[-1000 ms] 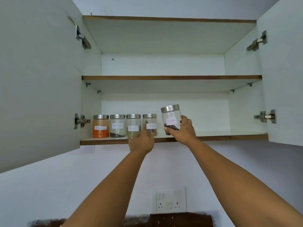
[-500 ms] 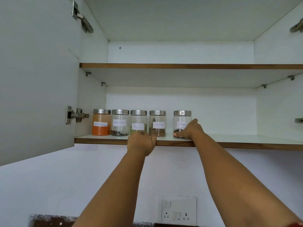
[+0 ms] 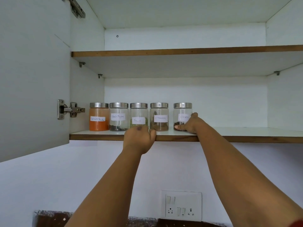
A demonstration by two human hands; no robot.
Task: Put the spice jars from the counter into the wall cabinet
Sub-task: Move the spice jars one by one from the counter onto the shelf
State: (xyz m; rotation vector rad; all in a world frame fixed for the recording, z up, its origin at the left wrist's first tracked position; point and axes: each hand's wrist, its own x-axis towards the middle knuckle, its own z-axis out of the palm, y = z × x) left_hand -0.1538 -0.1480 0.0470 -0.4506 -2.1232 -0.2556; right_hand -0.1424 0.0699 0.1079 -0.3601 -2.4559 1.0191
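standing in a row on the lower shelf (image 3: 229, 131) of the open wall cabinet (image 3: 183, 102) are five glass spice jars with steel lids and handwritten white labels. from the left: the red chilli powder jar (image 3: 99, 116), nearly full of orange powder, the black pepper jar (image 3: 118, 116), the fennel jar (image 3: 138, 115) and the cinnamon jar (image 3: 159, 116), these four close beside each other. the cloves jar (image 3: 182, 116) stands upright a little apart to the right of the cinnamon jar, with dark cloves at its bottom. the right hand (image 3: 188, 124) is curled round the lower right side of the cloves jar, the thumb across its base at the front and the fingers reaching behind its right side. the left hand (image 3: 139, 139) grips the brown front edge of the lower shelf just below the fennel jar, fingers hooked over the edge and thumb beside them, holding no jar. the upper shelf (image 3: 180, 51) runs above. the left cabinet door (image 3: 32, 76) hangs open on its metal hinge (image 3: 70, 109). on the white wall below the cabinet sits a switch and socket plate (image 3: 181, 205), and a dark counter edge (image 3: 52, 217) shows at the bottom of the view.
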